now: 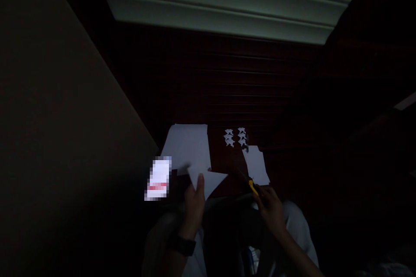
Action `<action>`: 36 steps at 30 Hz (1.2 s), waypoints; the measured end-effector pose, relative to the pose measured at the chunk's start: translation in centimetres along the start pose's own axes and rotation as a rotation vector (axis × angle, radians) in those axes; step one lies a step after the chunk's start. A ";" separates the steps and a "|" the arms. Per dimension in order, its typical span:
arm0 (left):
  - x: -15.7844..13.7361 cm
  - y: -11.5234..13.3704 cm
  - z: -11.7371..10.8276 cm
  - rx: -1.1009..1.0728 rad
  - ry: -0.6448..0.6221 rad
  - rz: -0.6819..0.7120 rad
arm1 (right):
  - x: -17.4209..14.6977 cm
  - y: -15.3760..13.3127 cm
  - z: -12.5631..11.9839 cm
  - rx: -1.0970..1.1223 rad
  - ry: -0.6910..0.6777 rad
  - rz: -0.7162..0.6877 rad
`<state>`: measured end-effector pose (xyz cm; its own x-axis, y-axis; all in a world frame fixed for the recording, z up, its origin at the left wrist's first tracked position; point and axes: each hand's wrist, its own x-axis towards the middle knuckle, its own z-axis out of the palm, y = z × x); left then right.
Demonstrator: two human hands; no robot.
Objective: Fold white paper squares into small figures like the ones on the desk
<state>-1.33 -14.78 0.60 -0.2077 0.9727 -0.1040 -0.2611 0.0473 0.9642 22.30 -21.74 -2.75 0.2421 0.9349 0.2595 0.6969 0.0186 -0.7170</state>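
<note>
My left hand (194, 201) pinches a white piece of paper (209, 181) with pointed corners, the thumb lying on top of it. In my right hand (271, 207) is a pair of scissors (252, 186) with yellow on the handle; the dark blades point up and left, apart from the paper. Just beyond the held piece lies a stack of white paper sheets (188, 143). Several small white paper cutouts (229, 137) with jagged outlines sit in two columns at the far side of the table. Another white sheet (256, 164) with uneven edges lies beyond my right hand.
The scene is dim. A dark reddish table (222, 156) stands before my knees. At its left a bright, pixelated rectangle (159, 179) shows. A pale wall (65, 95) rises on the left, and light slats (227, 4) run across the top.
</note>
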 end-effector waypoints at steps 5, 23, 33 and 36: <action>0.2 1.5 1.0 -0.462 0.142 -0.217 | -0.6 -2.8 0.9 0.014 -0.064 -0.060; 0.6 -1.6 1.8 -0.569 0.229 -0.342 | 0.0 -6.6 3.1 -0.186 -0.139 -0.199; 0.2 -0.5 2.0 -0.427 0.312 -0.235 | 0.4 -6.7 2.6 -0.246 -0.178 -0.170; 0.2 -0.8 2.1 -0.416 0.298 -0.238 | 0.2 -7.0 2.9 -0.242 -0.194 -0.169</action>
<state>0.84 -14.12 0.34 -0.3395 0.8368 -0.4296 -0.6704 0.1051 0.7345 15.49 -20.70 0.48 -0.0070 0.9761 0.2173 0.8615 0.1162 -0.4943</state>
